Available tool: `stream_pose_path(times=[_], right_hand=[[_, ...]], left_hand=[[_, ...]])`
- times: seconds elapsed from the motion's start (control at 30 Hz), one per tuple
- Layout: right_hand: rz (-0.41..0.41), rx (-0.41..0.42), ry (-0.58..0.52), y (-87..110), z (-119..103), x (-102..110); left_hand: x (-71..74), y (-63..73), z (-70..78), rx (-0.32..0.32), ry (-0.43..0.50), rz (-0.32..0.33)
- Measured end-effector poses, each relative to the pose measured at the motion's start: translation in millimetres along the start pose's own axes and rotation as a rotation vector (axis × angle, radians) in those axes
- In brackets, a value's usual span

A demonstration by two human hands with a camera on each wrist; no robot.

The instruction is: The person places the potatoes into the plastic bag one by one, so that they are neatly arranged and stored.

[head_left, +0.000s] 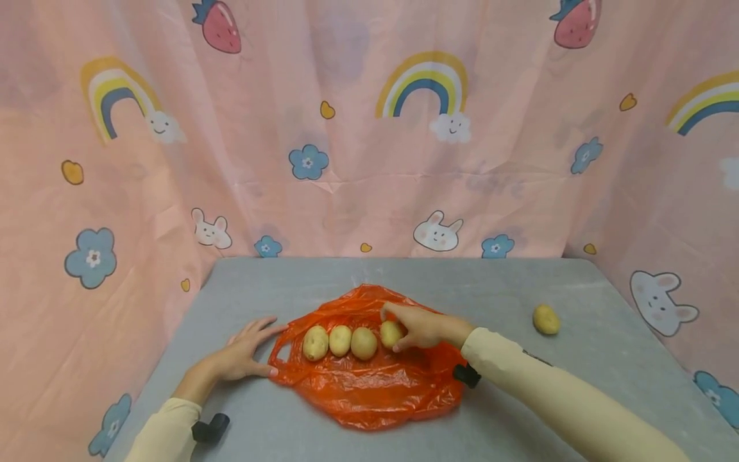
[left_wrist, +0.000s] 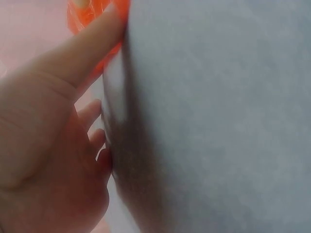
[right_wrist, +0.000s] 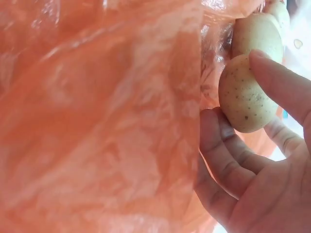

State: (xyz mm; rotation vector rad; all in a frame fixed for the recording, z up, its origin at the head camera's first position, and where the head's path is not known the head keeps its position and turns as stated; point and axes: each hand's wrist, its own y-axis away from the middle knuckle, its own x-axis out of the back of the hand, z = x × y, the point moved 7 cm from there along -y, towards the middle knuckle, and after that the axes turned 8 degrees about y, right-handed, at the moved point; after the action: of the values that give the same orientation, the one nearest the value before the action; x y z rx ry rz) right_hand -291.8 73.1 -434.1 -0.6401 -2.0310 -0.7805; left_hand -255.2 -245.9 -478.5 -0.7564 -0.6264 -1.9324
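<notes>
An orange-red plastic bag [head_left: 375, 391] lies spread flat on the grey table, with a row of potatoes on it. My right hand [head_left: 426, 326] holds the rightmost potato [head_left: 390, 333] between thumb and fingers. The right wrist view shows that speckled potato [right_wrist: 245, 97] close up, the thumb on one side and curled fingers on the other. To its left sit three more potatoes, one round [head_left: 364, 343], one smaller [head_left: 340, 340] and one at the end [head_left: 315, 343]. At the bag's left handle, my left hand [head_left: 242, 354] rests with fingers spread, its fingertips touching the edge.
Another potato [head_left: 545, 319] lies apart on the table [head_left: 577, 378], to the right of the bag. A pink patterned curtain [head_left: 358, 212] hangs behind the table and along both sides.
</notes>
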Motion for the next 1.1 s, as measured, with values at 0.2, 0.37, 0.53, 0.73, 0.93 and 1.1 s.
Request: stream_pose_path(times=[0.2, 0.37, 0.53, 0.73, 0.93, 1.1], right_hand=[[-0.035, -0.041, 0.011, -3.5, 2, -5], [-0.035, -0.062, 0.018, -4.9, 4, -6], [-0.033, -0.049, 0.008, -6.1, 3, -9], [-0.031, -0.038, -0.018, -6.8, 4, -15], [-0.009, -0.006, -0.052, -1.0, 4, -16], [0.002, 0.0, -0.088, 5.5, 6, -14]], left_hand=[[1.2, -1.7, 1.4, 0.007, -0.008, 0.0], [3.3, -2.7, 3.3, 0.012, -0.02, 0.003], [2.8, -3.1, 1.0, 0.017, -0.02, 0.0], [0.4, -1.7, 0.8, 0.014, 0.001, 0.003], [-1.8, -1.8, -1.1, 0.04, 0.004, -0.009], [-2.3, -0.5, -1.4, 0.044, -0.001, -0.014]])
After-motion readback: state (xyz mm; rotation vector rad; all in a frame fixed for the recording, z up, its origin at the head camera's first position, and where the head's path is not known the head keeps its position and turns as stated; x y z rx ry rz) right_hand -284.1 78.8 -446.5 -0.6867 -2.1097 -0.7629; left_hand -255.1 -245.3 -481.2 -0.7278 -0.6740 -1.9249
